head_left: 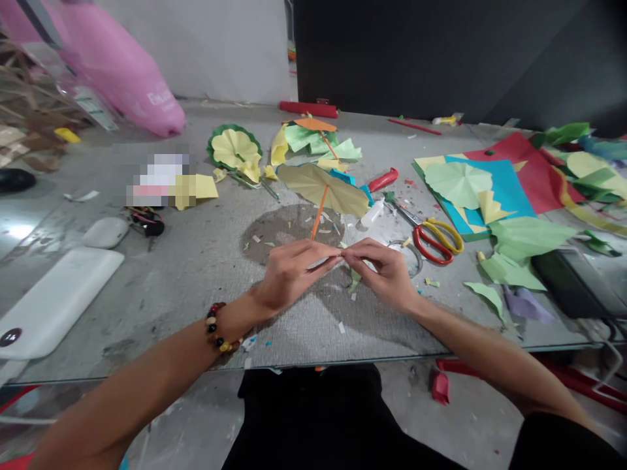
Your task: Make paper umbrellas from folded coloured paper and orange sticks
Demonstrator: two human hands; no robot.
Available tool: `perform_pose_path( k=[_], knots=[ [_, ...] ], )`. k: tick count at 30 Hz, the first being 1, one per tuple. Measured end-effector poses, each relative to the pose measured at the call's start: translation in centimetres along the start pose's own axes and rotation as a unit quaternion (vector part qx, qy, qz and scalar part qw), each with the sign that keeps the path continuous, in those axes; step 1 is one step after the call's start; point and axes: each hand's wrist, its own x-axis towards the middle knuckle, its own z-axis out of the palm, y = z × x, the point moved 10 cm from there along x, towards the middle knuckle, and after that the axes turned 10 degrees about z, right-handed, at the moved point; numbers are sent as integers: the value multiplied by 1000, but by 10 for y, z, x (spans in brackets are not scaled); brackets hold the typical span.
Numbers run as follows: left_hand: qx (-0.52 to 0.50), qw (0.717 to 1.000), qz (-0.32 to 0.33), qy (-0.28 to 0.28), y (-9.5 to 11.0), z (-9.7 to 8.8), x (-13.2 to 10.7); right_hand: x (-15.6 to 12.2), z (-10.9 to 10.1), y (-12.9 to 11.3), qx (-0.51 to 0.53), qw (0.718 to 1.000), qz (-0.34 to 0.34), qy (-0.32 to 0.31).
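Note:
My left hand (291,274) and my right hand (379,274) meet above the grey table, their fingertips pinching a thin pale paper strip (321,263) from both ends. A beaded bracelet (215,324) circles my left wrist. Just beyond my fingers lies a khaki paper umbrella (323,189) with an orange stick (318,212). Scissors with red and yellow handles (434,243) rest to the right of my right hand. A roll of clear tape (406,258) sits closer still, partly behind that hand.
Coloured paper sheets (504,176) and green paper scraps (524,235) cover the right of the grey table (147,287). A red cutter (383,179) and a yellow paper fan (235,149) lie ahead. A white pad (53,300) and a white mouse (105,232) sit left.

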Motion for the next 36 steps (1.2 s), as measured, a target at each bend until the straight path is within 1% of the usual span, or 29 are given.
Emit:
perform_pose_path(
  k=[4,9,11,12,13,14,15,16,17,18,19,20,21,22,23,25,29,32,34,36],
  knots=[
    [6,1000,8,-5,2,1,1,-3,-5,-13,-70,996,-54,32],
    [9,1000,8,-5,0,1,0,-6,-10,-30,-127,983,-112,72],
    [9,1000,17,-10,-2,3,-1,-5,-24,-42,-162,972,-137,99],
    [11,999,26,-17,-2,5,-1,-3,-36,-48,-190,964,-146,120],
    [15,999,37,-31,-2,8,-1,-1,-52,-52,-226,952,-138,152],
    [21,997,47,-49,-1,12,-2,3,-69,-53,-264,941,-112,177],
    [28,995,56,-72,-1,17,-3,9,-86,-48,-302,933,-70,183],
    [37,993,63,-97,0,21,-4,15,-100,-39,-333,927,-18,173],
    [46,989,67,-121,0,26,-6,21,-108,-27,-363,921,30,135],
    [53,986,72,-141,1,30,-7,25,-109,-10,-392,914,74,67],
    [59,983,77,-156,1,33,-8,25,-103,6,-420,902,102,-15],
    [64,980,82,-168,2,36,-9,22,-95,21,-440,886,118,-85],
    [69,978,86,-179,3,38,-10,19,-90,33,-457,871,129,-129],
    [73,976,87,-187,2,41,-12,16,-85,42,-469,859,139,-153],
    [77,974,86,-197,1,43,-13,14,-81,48,-475,853,149,-159],
    [81,970,80,-214,-2,47,-16,12,-72,52,-477,851,157,-154],
    [85,966,67,-235,-7,52,-19,9,-61,47,-473,855,171,-125],
    [83,966,65,-234,-7,52,-18,7,-59,44,-490,849,170,-105],
    [83,967,66,-234,-5,51,-18,8,-67,42,-507,842,177,-55],
    [85,967,69,-230,-4,50,-16,8,-79,35,-515,839,174,19]
  ],
)
